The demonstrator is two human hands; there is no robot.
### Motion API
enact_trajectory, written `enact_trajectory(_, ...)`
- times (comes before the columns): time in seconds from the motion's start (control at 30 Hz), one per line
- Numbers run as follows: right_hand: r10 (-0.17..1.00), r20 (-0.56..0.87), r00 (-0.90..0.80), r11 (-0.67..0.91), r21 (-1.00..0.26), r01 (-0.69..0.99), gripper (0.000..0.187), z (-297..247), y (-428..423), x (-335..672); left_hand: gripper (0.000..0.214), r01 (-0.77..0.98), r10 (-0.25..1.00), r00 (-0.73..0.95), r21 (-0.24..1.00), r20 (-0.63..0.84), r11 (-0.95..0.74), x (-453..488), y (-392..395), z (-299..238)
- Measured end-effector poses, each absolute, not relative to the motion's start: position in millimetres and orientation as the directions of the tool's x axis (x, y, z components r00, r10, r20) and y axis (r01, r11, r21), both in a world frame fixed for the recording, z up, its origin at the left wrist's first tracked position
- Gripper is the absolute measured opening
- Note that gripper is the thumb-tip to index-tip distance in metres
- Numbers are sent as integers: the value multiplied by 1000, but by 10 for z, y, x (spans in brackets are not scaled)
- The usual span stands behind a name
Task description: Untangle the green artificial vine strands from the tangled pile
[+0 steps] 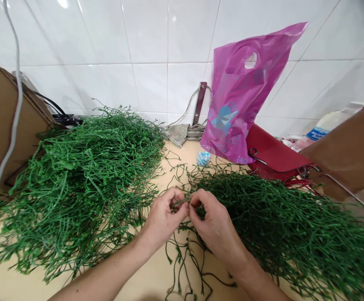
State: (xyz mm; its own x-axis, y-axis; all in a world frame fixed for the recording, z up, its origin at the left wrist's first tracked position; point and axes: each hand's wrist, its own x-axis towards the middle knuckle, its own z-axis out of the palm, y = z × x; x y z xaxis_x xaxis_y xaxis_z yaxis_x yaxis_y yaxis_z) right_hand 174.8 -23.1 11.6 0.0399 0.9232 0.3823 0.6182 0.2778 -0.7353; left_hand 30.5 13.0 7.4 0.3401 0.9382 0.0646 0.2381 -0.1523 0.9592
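Note:
Between two heaps of green artificial plant stems, my left hand [166, 213] and my right hand [211, 217] meet fingertip to fingertip. Both are closed in a pinch on a thin green plant stem [182, 201], part of which the fingers hide. Loose stems [185, 263] hang or lie just below my hands on the tabletop. To the left is a large, lighter green stem heap [91, 175]. A darker stem heap [288, 213] spreads out to the right, close to my right hand and forearm.
A purple plastic bag [241, 92] leans against the white tiled wall. Beside it are a red bag [276, 152] and a small clear container with blue-and-white contents [203, 158]. Cardboard boxes flank the table, one at left [9, 125], another at right [351, 154]. A white cable [17, 83] hangs at left.

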Motion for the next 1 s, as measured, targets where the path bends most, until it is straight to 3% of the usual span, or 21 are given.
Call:
enact_trajectory(0.23, 967, 223, 126, 160, -910, 382, 5, 205, -209, 1766, 24, 114, 908, 418, 993, -38, -11, 303, 175, 59)
enact_trajectory(0.37, 958, 230, 174, 166, -933, 320, 4, 190, -198, 1779, 31, 47, 870, 490, 999, -46, 26, 284, 201, 42)
enact_trajectory(0.5, 972, 209, 111, 160, -926, 341, 6, 166, -203, 1831, 25, 110, 853, 522, 990, 14, -84, 235, 238, 53)
enact_trajectory(0.63, 947, 320, 32, 270, -845, 461, 12, 160, -226, 1852, 24, 265, 840, 542, 945, 20, -193, 196, 264, 96)
enact_trajectory(0.83, 842, 529, -104, 443, -570, 692, 21, 152, -256, 1784, 25, 191, 844, 537, 973, 9, -132, 235, 242, 71)
enact_trajectory(0.9, 862, 500, -83, 420, -613, 669, 22, 167, -256, 1793, 26, 228, 872, 489, 965, 2, -131, 250, 219, 68)
enact_trajectory(1.0, 933, 359, -7, 305, -782, 544, 18, 197, -252, 1837, 22, 287, 883, 469, 945, 3, -155, 263, 181, 102)
